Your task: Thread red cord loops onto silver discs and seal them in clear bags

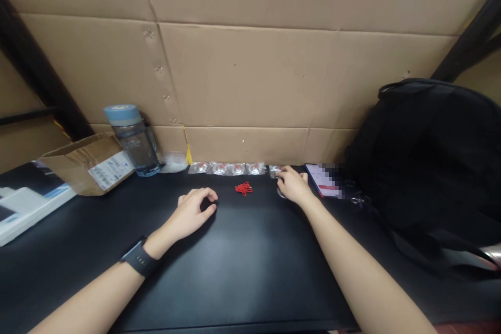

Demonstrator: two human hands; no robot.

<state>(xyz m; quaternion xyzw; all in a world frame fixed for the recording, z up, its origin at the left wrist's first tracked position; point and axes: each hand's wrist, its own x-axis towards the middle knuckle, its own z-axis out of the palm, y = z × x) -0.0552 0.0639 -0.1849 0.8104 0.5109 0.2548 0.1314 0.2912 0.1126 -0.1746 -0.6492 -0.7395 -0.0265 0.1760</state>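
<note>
My left hand rests on the black tabletop with its fingers curved, thumb apart and nothing between them; a dark watch is on that wrist. Over at the right, my right hand reaches down with bent fingers at a small clear packet. The edge of a round, shiny object shows beneath this hand, and its fingertips are partly hidden. A small bundle of red cord loops lies between the hands. Behind it, several clear packets holding silvery round pieces with red stand in a row.
At the left are a blue-lidded bottle, a brown paper bag and a white box. A phone, keys and a black backpack occupy the right. A cardboard wall closes off the back.
</note>
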